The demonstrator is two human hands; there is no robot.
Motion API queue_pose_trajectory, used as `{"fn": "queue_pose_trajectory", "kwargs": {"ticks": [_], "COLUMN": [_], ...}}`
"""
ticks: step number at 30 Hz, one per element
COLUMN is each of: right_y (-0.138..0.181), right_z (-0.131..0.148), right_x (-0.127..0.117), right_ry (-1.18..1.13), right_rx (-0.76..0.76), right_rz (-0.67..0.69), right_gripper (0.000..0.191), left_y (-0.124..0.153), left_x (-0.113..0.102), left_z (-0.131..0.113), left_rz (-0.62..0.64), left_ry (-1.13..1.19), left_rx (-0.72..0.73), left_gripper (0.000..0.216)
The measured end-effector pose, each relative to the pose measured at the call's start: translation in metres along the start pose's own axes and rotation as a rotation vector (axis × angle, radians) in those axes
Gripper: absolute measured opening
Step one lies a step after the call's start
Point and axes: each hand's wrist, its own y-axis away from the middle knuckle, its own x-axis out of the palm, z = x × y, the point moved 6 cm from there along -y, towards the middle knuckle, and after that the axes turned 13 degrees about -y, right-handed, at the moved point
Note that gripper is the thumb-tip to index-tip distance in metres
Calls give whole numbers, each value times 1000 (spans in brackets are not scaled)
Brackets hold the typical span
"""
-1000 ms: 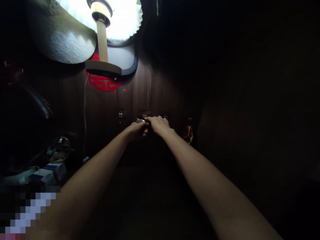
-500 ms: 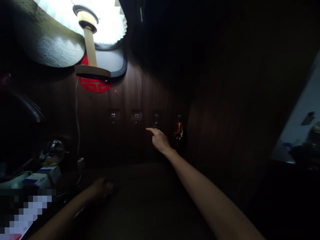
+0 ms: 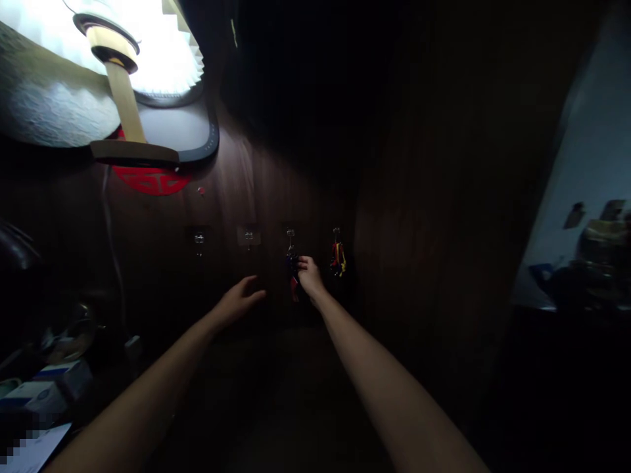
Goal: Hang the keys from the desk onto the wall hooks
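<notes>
A row of small metal hooks is fixed to a dark wood wall. My right hand (image 3: 309,276) is closed on a bunch of keys (image 3: 292,270) with blue and red tags that hangs from the third hook (image 3: 290,233). My left hand (image 3: 240,301) floats lower left of it, fingers spread and holding nothing. The two hooks on the left (image 3: 199,238) (image 3: 249,236) are bare. A red and yellow key bunch (image 3: 338,258) hangs on the rightmost hook.
A lit pleated lamp (image 3: 123,59) on a wooden stand sits upper left, above a red round emblem (image 3: 150,179). Small boxes (image 3: 54,384) and a glass ball (image 3: 73,332) lie lower left. A dim room shows at the far right.
My left hand has risen from the low surface toward the hooks. My right hand went from pointing at the third hook to gripping the keys that now hang there. The view swung right.
</notes>
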Motion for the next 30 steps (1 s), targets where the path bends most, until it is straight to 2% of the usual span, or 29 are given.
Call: {"fn": "queue_pose_trajectory", "kwargs": {"ticks": [2, 4, 8, 12, 15, 18, 22, 27, 30], "right_y": [2, 4, 13, 16, 5, -7, -14, -15, -18], "right_z": [2, 5, 17, 44, 68, 84, 89, 95, 94], "right_x": [9, 14, 3, -19, -35, -27, -14, -12, -14], "right_ry": [4, 26, 121, 456, 577, 746, 987, 1039, 1029], "right_rx": [7, -1, -50, -229, -299, -351, -377, -359, -291], "right_rz": [36, 76, 146, 225, 136, 197, 274, 309, 327], "right_gripper": [51, 49, 45, 44, 50, 61, 55, 44, 48], "left_y": [-26, -48, -74, -79, -76, -73, -67, -65, -62], "left_x": [19, 36, 67, 82, 85, 87, 87, 70, 56], "left_z": [-28, -44, -59, -61, -62, -63, -65, -93, -106], "left_rz": [-93, -163, -144, -74, -22, 7, 46, 53, 28], "left_ry": [161, 265, 347, 474, 556, 584, 586, 623, 638], "left_rx": [28, -8, -50, -83, -85, -89, -109, -91, -76], "left_gripper": [51, 49, 40, 33, 28, 25, 22, 18, 17]}}
